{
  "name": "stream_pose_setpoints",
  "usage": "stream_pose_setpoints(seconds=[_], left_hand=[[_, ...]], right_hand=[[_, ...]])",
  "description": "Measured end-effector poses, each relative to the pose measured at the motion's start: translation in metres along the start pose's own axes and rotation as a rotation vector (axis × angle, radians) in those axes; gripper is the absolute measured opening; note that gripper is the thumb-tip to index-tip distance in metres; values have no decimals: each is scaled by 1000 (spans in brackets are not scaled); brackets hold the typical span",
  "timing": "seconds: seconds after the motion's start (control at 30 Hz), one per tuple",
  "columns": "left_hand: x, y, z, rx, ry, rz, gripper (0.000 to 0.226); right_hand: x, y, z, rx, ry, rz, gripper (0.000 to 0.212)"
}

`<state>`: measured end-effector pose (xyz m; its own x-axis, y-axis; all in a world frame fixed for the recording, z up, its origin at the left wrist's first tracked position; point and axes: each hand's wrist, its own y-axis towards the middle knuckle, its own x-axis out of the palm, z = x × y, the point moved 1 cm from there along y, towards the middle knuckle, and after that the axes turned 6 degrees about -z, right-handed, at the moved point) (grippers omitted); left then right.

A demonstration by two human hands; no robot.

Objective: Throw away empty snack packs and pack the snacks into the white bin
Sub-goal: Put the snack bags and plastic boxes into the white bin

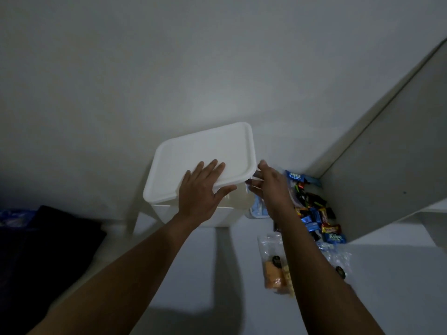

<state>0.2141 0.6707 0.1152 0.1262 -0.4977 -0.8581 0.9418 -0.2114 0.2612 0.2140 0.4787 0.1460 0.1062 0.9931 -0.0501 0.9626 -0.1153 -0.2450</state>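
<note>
Left grip (203, 189) lies flat, fingers straight, on the lid (205, 151) of the white bin (226, 213) beside the wall (169, 68); right grip (268, 187) pinches the lid's corner. Light, stiff plastic, probably: lift by the rim.

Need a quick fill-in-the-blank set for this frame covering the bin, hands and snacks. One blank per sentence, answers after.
1. The left hand lies flat on the ____ of the white bin.
2. The pile of wrapped snacks lies to the ____ of the bin.
3. The clear bag nearest the camera holds ____ snacks.

Missing words: lid; right; orange.
</note>
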Motion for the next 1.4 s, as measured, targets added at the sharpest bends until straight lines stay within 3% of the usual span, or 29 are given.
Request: stream_pose_setpoints(seconds=[0.1,0.2,0.3,0.4,0.5,0.6,0.7,0.8,0.9,1.03,1.3,1.4], left_hand=[[-2,-2,0,0,-33,-37,83],[-7,-6,-8,-15,-151,-27,86],[-20,-10,-37,-292,-180,149,72],[-37,-18,-72,-651,-270,164,93],[-47,-27,-98,-662,-455,206,113],[-54,-48,-102,-666,-492,288,120],[-47,-86,-92,-639,-463,376,117],[-26,-135,-91,-600,-397,440,124],[-11,-178,-92,-724,-439,349,135],[1,-223,-82,-801,-450,262,133],[37,-263,-105,-857,-373,-137,133],[62,-268,-130,-855,-382,-254,122]], right_hand=[[14,-9,-37,98,203,-151,35],[21,-13,-42,105,216,-145,40],[20,-18,-35,81,278,-179,46],[13,-19,-23,47,313,-211,49],[8,-26,-15,23,333,-258,51],[6,-37,3,-69,158,-213,56],[9,-53,30,-242,-284,-74,65],[16,-76,66,-210,-496,30,79],[20,-103,109,-57,-531,34,74],[19,-136,163,104,-582,4,60],[0,-151,225,361,-797,-153,64],[-8,-147,233,387,-835,-177,73]])
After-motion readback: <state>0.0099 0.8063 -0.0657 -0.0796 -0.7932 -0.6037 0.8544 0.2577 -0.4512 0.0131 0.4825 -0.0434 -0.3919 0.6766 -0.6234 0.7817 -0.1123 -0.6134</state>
